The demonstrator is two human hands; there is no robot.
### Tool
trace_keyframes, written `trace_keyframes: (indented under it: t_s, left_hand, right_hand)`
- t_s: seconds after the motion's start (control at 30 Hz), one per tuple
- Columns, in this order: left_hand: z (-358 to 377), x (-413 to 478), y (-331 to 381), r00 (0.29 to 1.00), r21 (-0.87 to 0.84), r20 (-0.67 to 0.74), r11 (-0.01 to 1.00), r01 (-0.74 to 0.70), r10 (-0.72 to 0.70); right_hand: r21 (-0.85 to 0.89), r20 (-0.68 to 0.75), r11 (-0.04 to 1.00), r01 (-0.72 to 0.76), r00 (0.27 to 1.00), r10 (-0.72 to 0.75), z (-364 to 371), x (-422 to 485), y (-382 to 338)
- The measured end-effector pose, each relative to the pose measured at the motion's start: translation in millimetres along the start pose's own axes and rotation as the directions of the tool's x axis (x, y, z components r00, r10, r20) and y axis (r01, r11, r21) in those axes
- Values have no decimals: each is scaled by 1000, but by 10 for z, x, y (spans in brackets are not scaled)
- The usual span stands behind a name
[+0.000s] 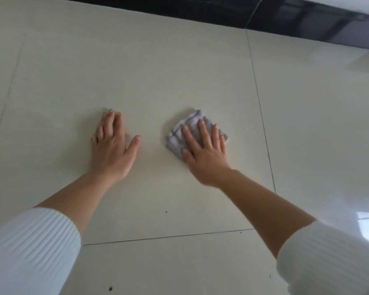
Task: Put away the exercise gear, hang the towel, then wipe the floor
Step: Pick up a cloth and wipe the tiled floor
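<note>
Writing: none can be read on any item in view.
Sleeves: white ribbed sleeves (28,250) are pushed up both forearms, nearest the camera.
Specks: a few dark specks (110,288) lie on the floor near the sleeves.
Floor: pale tiles (136,67) with thin dark grout lines.
Left hand: left hand (112,145) lies flat on the tile, fingers straight and slightly apart, holding nothing.
Right hand: right hand (205,150) presses down on the cloth with straight, spread fingers.
Cloth: folded grey cloth (177,135) lies on the floor under the right hand, apart from the left hand.
Far edge: a dark glossy band (307,20) borders the tiles.
</note>
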State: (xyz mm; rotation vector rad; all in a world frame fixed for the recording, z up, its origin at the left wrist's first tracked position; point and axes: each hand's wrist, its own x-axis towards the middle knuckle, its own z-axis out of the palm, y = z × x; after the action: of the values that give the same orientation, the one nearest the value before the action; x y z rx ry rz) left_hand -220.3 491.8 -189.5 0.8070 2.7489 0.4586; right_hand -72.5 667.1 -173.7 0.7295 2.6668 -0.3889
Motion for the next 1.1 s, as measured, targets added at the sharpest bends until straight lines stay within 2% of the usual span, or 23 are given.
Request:
trace_keyframes:
  t_s: [0.1, 0.2, 0.27, 0.3, 0.37, 0.4, 0.5, 0.57, 0.6, 0.67, 0.73, 0.83, 0.9, 0.97, 1.0, 1.1]
  left_hand:
    - [-44, 62, -53, 999, -34, 48, 999, -20, 22]
    - [-14, -144, -68, 998, 47, 59, 998, -40, 37]
    - [27, -361, -5, 997, 75, 75, 997, -5, 0]
    - [36, -460, 37, 995, 82, 102, 997, 6, -15]
    - [24, -670, 111, 986, 96, 166, 995, -5, -11]
    - [17, -807, 133, 984, 96, 179, 995, -19, 2]
    - [60, -1374, 145, 984, 95, 179, 995, -32, 14]
    - [85, -1702, 96, 978, 116, 206, 991, -60, 35]
    - [84, -1755, 40, 971, 137, 234, 987, -84, 50]
    - [5, -1776, -60, 954, 187, 293, 975, -119, 61]
    - [-62, -1781, -84, 942, 213, 330, 968, -132, 56]
    - [-91, -1807, 34, 939, 216, 345, 973, -85, 5]
    - [-94, -1815, 130, 938, 224, 345, 974, -41, -40]
    - [-76, -1830, 181, 940, 241, 336, 970, -17, -67]
    - [-60, -1845, 198, 939, 247, 335, 969, -10, -76]
    - [-41, -1877, 209, 931, 251, 353, 968, 3, -95]
  right_hand:
    - [-64, -1, 980, 187, 982, -188, 176, -500, -261]
    - [-125, 34, 908, 400, 916, -399, 307, -763, -107]
    - [-179, 26, 882, 437, 898, -439, 261, -859, 165]
    - [-173, 20, 910, 376, 925, -378, 225, -900, 340]
    - [-128, 22, 983, 130, 992, -128, 138, -988, 725]
    - [-101, 32, 995, -7, 999, 10, 100, -1049, 900]
    - [14, 121, 945, -326, 939, 322, 31, -1221, 1143]
    - [109, 130, 884, -455, 888, 441, 70, -1280, 998]
    - [135, 124, 872, -471, 881, 457, 119, -1274, 847]
    - [109, 93, 927, -358, 932, 349, 243, -1373, 448]
    - [-15, 57, 997, -81, 995, 82, 421, -1594, 41]
    - [-77, 77, 954, 291, 955, -285, 686, -1941, -308]
    - [-97, 63, 913, 395, 918, -391, 790, -2054, -222]
    - [-104, 9, 926, 363, 931, -364, 793, -2105, 31]
    - [-97, 0, 951, 294, 955, -296, 766, -2128, 198]
    - [-85, 36, 996, -22, 999, 25, 695, -2277, 745]
